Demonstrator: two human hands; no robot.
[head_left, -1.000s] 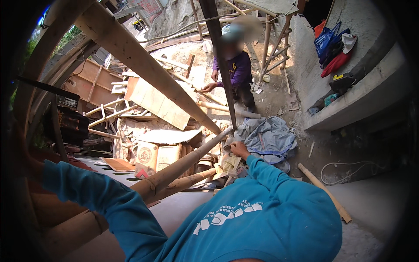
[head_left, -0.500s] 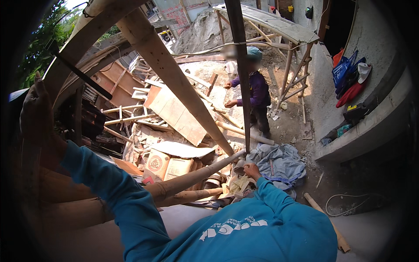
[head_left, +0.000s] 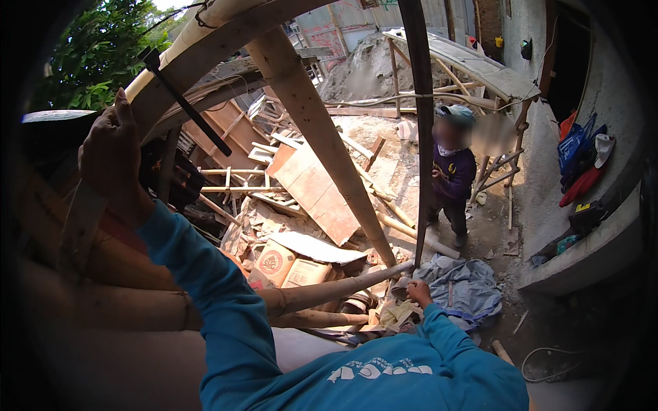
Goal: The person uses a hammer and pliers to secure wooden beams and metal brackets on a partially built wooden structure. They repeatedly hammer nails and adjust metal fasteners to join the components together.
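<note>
My left hand [head_left: 110,154] is reaching up at the left side, its fingers partly curled and its thumb pointing upward. It is lying against or just beside the lower end of the squared timber beam [head_left: 212,48]; I cannot tell whether it is gripping. The beam is rising from that hand toward the upper edge, and a dark, hammer-like tool [head_left: 195,120] is slanting across it.

My right hand [head_left: 419,293] is extending forward, its fingers closing narrowly at a small greyish object [head_left: 401,288]. The object is sitting just left of the fingers; its kind is unclear, and I cannot tell how firmly it is being held.

Above this hand, the diagonal bamboo pole [head_left: 322,144], the dark upright post [head_left: 419,123] and the low bamboo pole [head_left: 329,286] are converging. A crumpled grey tarpaulin [head_left: 469,291] is lying to the right of the hand. Paper sacks [head_left: 275,264] are standing beyond the low pole. A co-worker [head_left: 456,175] in a purple top is standing behind the post.
</note>
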